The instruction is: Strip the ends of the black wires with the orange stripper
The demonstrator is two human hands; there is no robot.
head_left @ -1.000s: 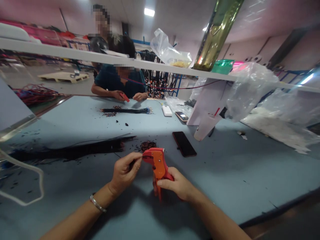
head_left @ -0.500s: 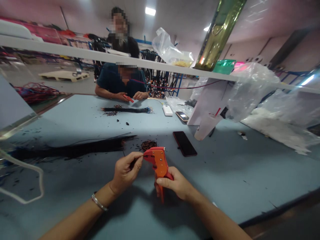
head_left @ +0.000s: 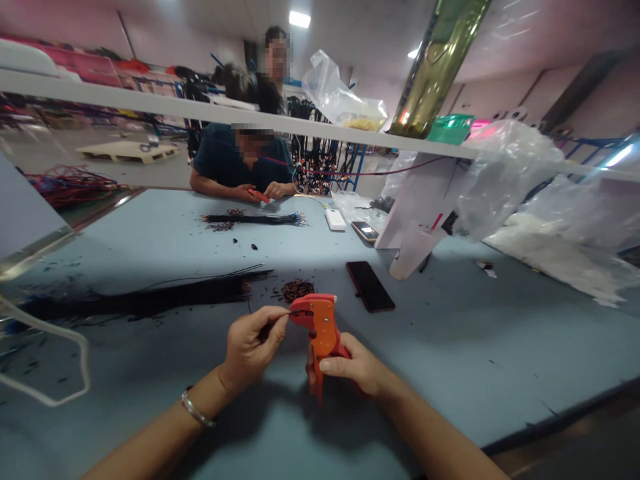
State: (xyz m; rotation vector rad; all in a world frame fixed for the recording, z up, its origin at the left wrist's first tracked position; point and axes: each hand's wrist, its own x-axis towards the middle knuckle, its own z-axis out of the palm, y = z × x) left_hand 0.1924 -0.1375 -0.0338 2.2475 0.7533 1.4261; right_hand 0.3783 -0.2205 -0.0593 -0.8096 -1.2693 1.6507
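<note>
My right hand (head_left: pixel 357 367) is wrapped round the handles of a red and orange wire stripper (head_left: pixel 325 330), held upright above the table with its jaws facing left. My left hand (head_left: pixel 254 343) is closed in a pinch, thumb against forefinger, right at the jaws. A thin dark wire shows at its fingertips and reaches the jaw opening; most of it is hidden by the hand. Just behind the tool lies a small pile of cut dark wire bits (head_left: pixel 299 289). To the left stretches a long bundle of black wires (head_left: pixel 170 295), its stripped-looking ends toward the pile.
A dark phone (head_left: pixel 370 285) lies right of the stripper, near a lidded cup with a red straw (head_left: pixel 415 252). Across the table a co-worker (head_left: pixel 240 160) handles a red tool by another wire bundle (head_left: pixel 255 219). A white shelf (head_left: pixel 320 127) spans overhead; a white cord loop (head_left: pixel 83 360) lies left.
The wire stripper has shifted slightly right, while my left hand stays pinched at its jaws. Behind the co-worker, a standing person has moved to the right.
</note>
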